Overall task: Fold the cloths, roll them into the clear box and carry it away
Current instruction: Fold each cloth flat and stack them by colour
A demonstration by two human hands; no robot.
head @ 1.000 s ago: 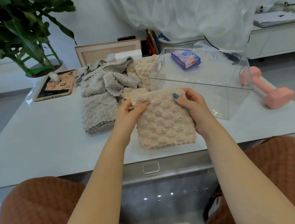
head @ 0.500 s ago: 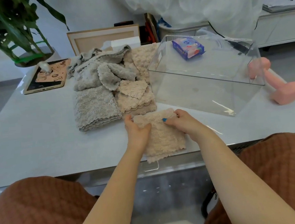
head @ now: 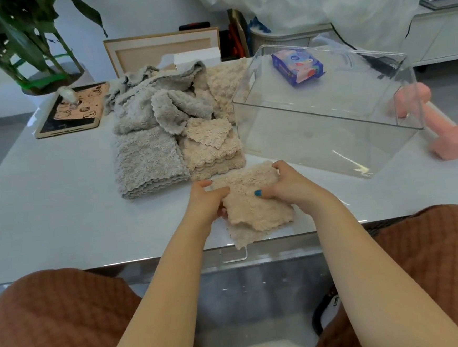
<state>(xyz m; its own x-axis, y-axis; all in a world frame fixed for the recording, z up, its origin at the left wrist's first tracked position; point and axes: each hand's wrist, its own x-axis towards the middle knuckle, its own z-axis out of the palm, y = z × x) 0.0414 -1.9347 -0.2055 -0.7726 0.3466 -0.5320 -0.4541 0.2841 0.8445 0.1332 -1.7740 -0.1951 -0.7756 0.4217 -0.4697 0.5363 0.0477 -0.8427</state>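
The person sits at 6 o'clock at a white table (head: 45,187). A fluffy beige cloth (head: 255,212) lies near the table's close edge, right in front of the person. It is partly folded, and one frilly corner hangs a little over the edge.

The left hand (head: 206,199) holds the cloth's left side, at 9 o'clock on the cloth. Its fingers curl round the edge and the thumb lies on top. The right hand (head: 286,185) holds the far right part, at about 2 o'clock. Its fingers curl over the far edge and the thumb, with a blue nail, presses down on the cloth.

The clear box (head: 316,152) stands at 1 o'clock from the cloth, close by. A blue tissue pack (head: 297,66) shows through it; it is hard to tell whether it is inside or behind.

At 12 o'clock from the cloth sits a stack of folded beige cloths (head: 212,152). A stack of folded gray cloths (head: 147,163) touches it, at 11 o'clock. Behind both lies a messy heap of cloths (head: 156,102).

A pink dumbbell (head: 438,132) lies at 3 o'clock on the table, just past the box. A tablet (head: 72,111) lies at 10 o'clock, near a green plant (head: 20,39).
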